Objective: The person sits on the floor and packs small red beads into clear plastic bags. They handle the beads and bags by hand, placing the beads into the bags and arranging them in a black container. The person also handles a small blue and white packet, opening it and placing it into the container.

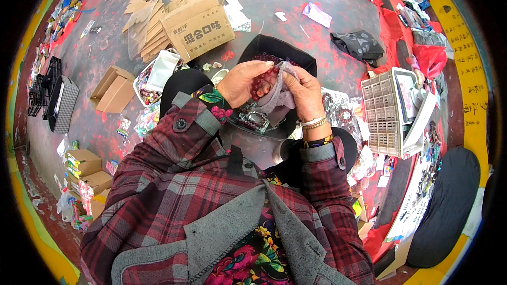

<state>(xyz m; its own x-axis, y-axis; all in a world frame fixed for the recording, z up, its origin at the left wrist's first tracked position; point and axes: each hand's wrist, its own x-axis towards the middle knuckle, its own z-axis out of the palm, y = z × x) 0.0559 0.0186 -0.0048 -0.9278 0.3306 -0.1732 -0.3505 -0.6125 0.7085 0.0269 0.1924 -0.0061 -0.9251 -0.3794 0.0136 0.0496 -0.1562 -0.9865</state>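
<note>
While I sit over the grey floor (296,0), my view runs from nine o'clock, where a dark checked basket (62,103) rests, past small brown cartons (113,89) to a large cardboard box (198,26) at eleven o'clock with flattened cardboard beside it. Near centre, my left hand (240,82) is closed on a string of dark red beads (262,80), fingers pinched around it. Touching it at one o'clock from there, my right hand (303,92) grips a small greyish mesh pouch (280,95), the two hands pressed together with the beads at the pouch mouth. Below them, at six o'clock, lies a dark tray (264,126) of clear wrapped pieces. Further right, at three o'clock, stands a white plastic crate (383,113), and a black cloth (359,45) lies at one o'clock.
</note>
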